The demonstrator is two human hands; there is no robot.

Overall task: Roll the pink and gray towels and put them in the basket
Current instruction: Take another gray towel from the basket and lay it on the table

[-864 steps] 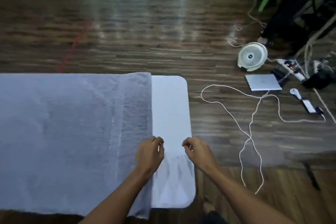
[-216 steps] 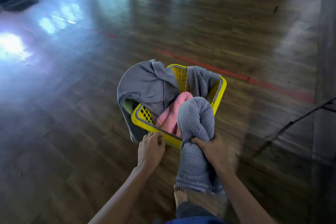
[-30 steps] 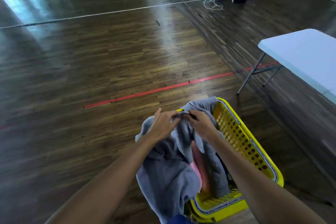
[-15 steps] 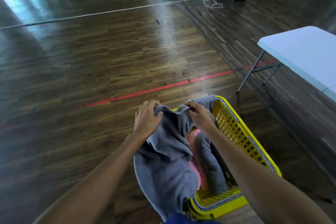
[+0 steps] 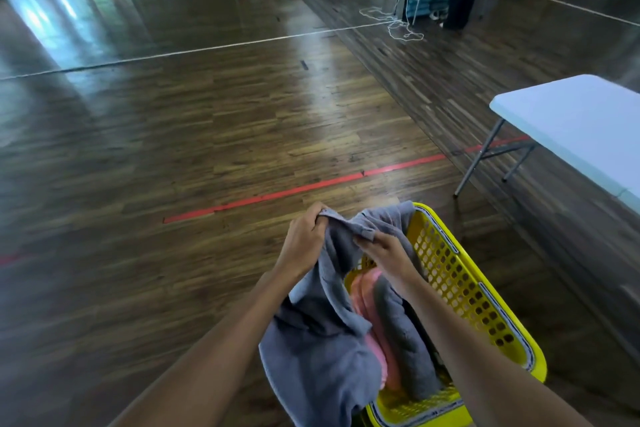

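Presently counted: one yellow perforated basket [image 5: 467,291] on the wood floor [image 5: 207,149], near right; two gray towels; one pink towel [image 5: 363,288]; two hands. One loose gray towel [image 5: 322,350], rumpled, drapes over the basket's left rim and hangs outside. One rolled gray towel [image 5: 401,340] lies beside the pink towel inside the basket. The left hand [image 5: 304,236], fingers curled, grips the loose gray towel's upper edge; the right hand [image 5: 384,250] pinches the same edge nearby. One white desk [image 5: 581,125], far right.
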